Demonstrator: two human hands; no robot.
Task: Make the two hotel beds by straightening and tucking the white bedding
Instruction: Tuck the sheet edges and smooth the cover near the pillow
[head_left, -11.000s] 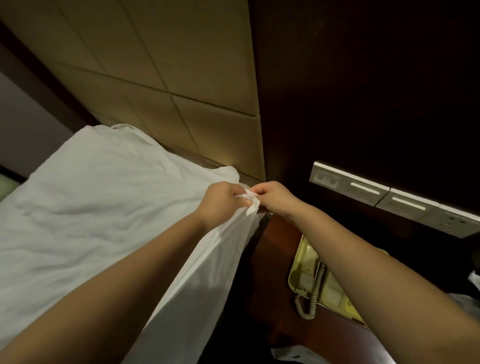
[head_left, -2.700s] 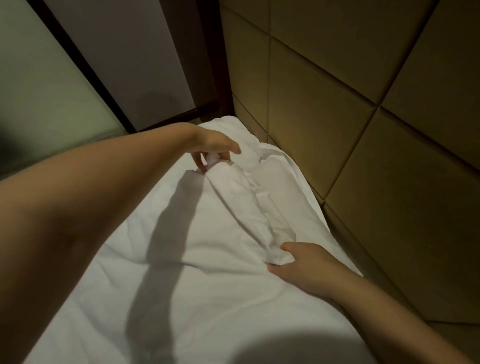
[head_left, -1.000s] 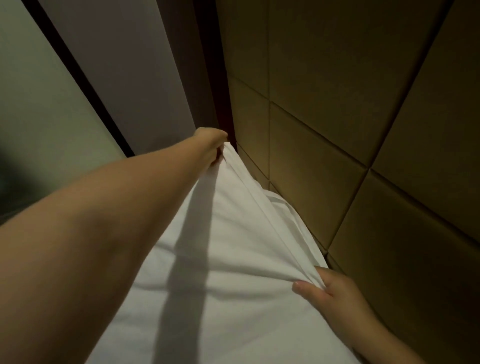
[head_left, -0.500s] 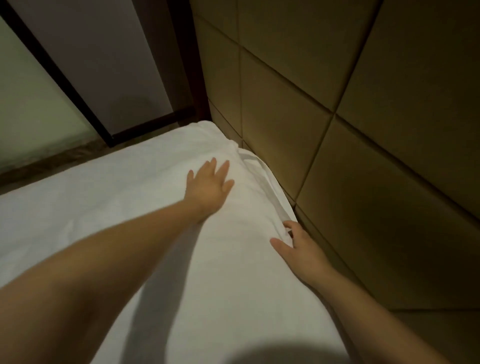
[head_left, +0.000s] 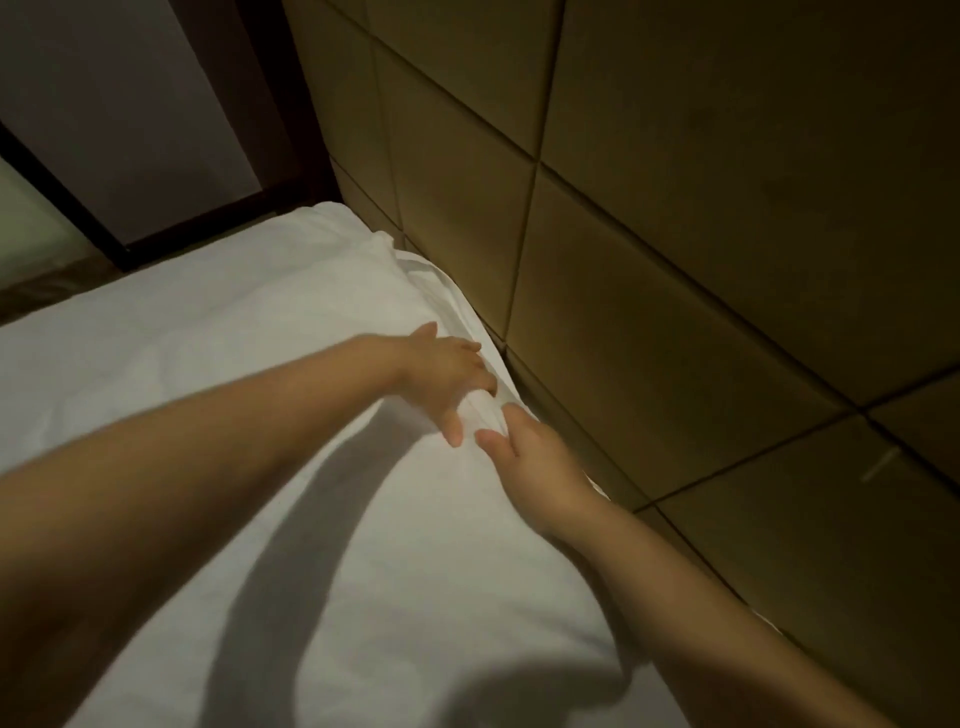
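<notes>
Pressing straight-fingered left hand (head_left: 441, 376) on white fabric bedding (head_left: 260, 338), pinning it flat; resting right hand (head_left: 535, 467) at right edge by tan padded headboard (head_left: 675, 234), likely for tucking; grip unclear.

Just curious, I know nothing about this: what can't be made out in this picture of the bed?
Head view, right hand: far fingers hidden behind its own palm, so its grip is unclear.
Head view, gap between bedding and headboard: too dark to show any tuck.
Bedding's near end: cut off by the bottom edge.
Second bed: outside the frame.
</notes>
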